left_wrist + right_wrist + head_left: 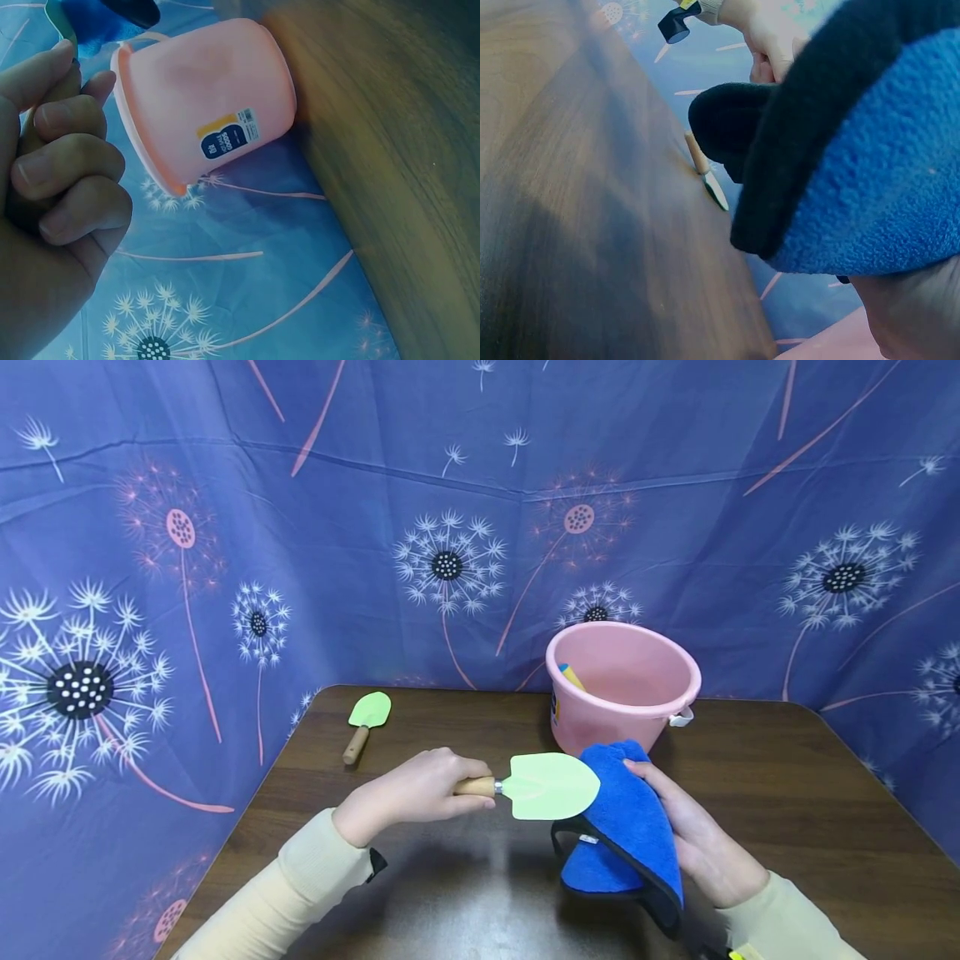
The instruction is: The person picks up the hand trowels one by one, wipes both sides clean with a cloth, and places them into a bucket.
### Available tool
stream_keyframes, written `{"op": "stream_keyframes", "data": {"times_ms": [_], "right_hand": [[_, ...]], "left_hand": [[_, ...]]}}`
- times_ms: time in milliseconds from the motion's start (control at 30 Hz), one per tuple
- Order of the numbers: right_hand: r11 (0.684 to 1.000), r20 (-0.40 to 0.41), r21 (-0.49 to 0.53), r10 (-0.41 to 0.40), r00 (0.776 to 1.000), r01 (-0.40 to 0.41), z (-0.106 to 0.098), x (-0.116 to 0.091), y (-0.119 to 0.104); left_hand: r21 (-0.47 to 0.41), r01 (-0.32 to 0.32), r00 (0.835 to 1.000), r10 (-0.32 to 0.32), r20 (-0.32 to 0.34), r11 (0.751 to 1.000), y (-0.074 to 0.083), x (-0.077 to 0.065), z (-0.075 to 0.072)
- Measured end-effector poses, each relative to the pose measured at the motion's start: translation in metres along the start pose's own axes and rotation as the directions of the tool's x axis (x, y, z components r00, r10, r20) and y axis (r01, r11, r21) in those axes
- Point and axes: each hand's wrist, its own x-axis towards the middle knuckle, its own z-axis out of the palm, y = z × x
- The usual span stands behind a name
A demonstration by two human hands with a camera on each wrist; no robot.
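Note:
My left hand (423, 789) grips the wooden handle of a garden trowel (551, 787) with a pale green blade, held level above the table. The blade's rounded tip overlaps a blue cloth (630, 810) with black edging in the head view. My right hand (701, 835) holds that cloth from its right side, thumb on top, and it hangs folded with a small white tag showing. In the right wrist view the blue cloth (885, 165) hides most of the right hand. Curled fingers of the left hand (67, 150) show in the left wrist view.
A pink bucket (600, 718) stands at the table's back, behind the cloth, with a yellow and blue item (572, 677) inside. A second, smaller green trowel (365, 727) lies at the back left of the brown wooden table (787, 777). A dandelion-patterned blue curtain (360, 527) hangs behind.

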Motion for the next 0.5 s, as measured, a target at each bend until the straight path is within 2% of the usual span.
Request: {"op": "stream_keyframes", "data": {"times_ms": [200, 500], "right_hand": [[1.0, -0.028, -0.026, -0.014, 1.0, 0.014, 0.0003, -0.0042, -0.0029], [0.998, -0.062, -0.066, -0.006, 0.998, 0.002, -0.0009, -0.0104, -0.0078]], "left_hand": [[-0.02, 0.001, 1.0, -0.002, -0.004, 1.0, -0.0046, -0.0016, 0.0004], [-0.002, 0.045, 0.999, -0.045, 0.0, 0.999, -0.0084, -0.0073, -0.0007]]}}
